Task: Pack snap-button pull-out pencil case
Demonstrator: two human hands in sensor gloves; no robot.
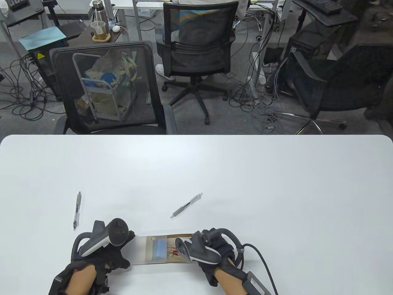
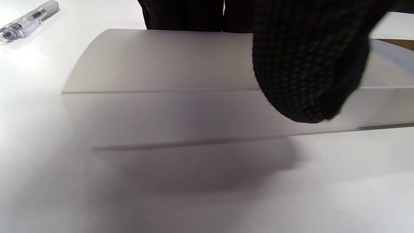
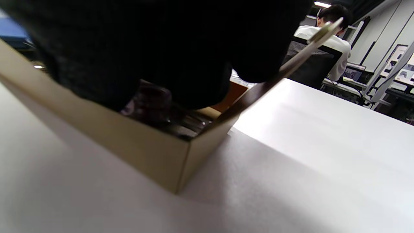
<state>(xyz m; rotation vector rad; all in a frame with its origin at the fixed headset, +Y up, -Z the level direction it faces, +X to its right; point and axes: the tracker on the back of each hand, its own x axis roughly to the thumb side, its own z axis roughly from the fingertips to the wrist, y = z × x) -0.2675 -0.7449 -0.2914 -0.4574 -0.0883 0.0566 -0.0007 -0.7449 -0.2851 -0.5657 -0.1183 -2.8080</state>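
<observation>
Near front edge of worktop (image 1: 215,172): pencil case (image 1: 153,250), brown tray (image 3: 136,145) partly pulled out of translucent sleeve (image 2: 168,84)
Tray contents: blue eraser block (image 1: 160,249), red-handled binder clips (image 1: 172,253)
Left hand (image 1: 104,252): grip closed on the sleeve end, thumb over its top
Right hand (image 1: 212,249): fingers (image 3: 155,48) curled over the tray's end, holding it
Loose: pen (image 1: 77,210) at left, second pen (image 1: 186,205) beyond the case

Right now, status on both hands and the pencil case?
Left hand holds the frosted sleeve. Right hand on the brown tray, partly pulled out. Two pens loose on table, unpacked.
</observation>
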